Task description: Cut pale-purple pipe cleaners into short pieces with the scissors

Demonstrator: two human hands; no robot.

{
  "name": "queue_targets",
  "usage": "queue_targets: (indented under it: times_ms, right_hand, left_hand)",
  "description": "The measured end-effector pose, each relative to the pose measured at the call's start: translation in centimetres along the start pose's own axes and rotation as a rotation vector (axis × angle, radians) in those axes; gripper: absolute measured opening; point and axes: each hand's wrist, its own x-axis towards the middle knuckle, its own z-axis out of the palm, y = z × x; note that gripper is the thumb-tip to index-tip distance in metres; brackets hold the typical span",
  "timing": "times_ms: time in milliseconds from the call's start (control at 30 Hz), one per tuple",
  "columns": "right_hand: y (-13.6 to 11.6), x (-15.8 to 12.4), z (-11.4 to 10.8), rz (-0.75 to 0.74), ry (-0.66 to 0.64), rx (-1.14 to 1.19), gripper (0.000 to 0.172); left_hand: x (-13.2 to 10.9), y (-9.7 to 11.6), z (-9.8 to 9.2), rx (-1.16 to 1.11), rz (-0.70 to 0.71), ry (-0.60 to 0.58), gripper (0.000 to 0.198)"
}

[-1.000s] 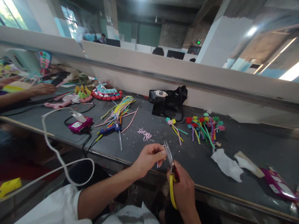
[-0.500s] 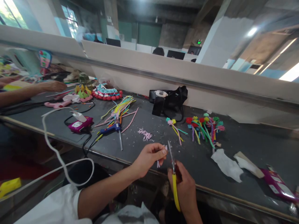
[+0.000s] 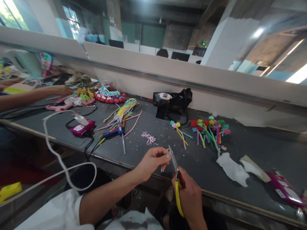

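My left hand (image 3: 151,162) pinches a small pink strip (image 3: 163,166) over the near edge of the dark table (image 3: 263,150). Just to its right, my right hand (image 3: 189,193) grips yellow-handled scissors (image 3: 176,179), whose blades point up and touch the strip by my left fingertips. A small heap of pink cut pieces (image 3: 149,137) lies on the table beyond my hands. Farther right lies a bunch of coloured pipe-cleaner flowers (image 3: 209,129).
A blue glue gun (image 3: 115,132) and loose coloured pipe cleaners (image 3: 123,113) lie at centre left, with a magenta box (image 3: 82,127) and cables. A black bag (image 3: 175,103) stands by the partition. White scraps (image 3: 232,169) lie right. Another person's arm (image 3: 35,95) reaches in at left.
The scissors swung away to the right, then came back against the pink strip. The other person's hand at left slid further right along the table.
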Motion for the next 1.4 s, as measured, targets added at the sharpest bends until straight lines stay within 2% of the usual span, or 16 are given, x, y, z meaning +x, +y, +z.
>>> queue_targets:
  times_ms: [167,333,800,967,1067,1233,1400]
  right_hand:
    - [-0.1,0.0,0.0,0.036,-0.019,0.083,0.024]
    - [0.0,0.1,0.0,0.020,-0.008,0.037,0.030]
    - [-0.6,0.1,-0.3,0.022,-0.002,0.083,0.025]
    - [-1.1,0.8,-0.6,0.137,-0.023,0.173,0.022]
    - [-1.4,1.6,-1.2,0.245,0.035,0.238,0.026]
    - [-2.3,3.1,-2.5,0.401,0.074,0.351,0.040]
    - [-3.1,4.1,-2.5,0.340,0.072,0.340,0.043]
  left_hand:
    - [0.0,0.3,0.0,0.005,-0.005,-0.021,0.034]
    - [0.1,0.3,-0.1,0.024,0.008,-0.032,0.034]
    - [-0.1,0.3,0.0,0.009,-0.018,-0.022,0.034]
    - [-0.1,0.4,-0.1,0.009,-0.014,-0.044,0.035]
    - [-0.1,0.4,-0.1,0.024,-0.016,-0.048,0.035]
    - [-0.5,-0.1,0.0,0.219,-0.087,-0.059,0.032]
    - [-0.7,-0.9,-0.2,0.482,-0.038,-0.138,0.023]
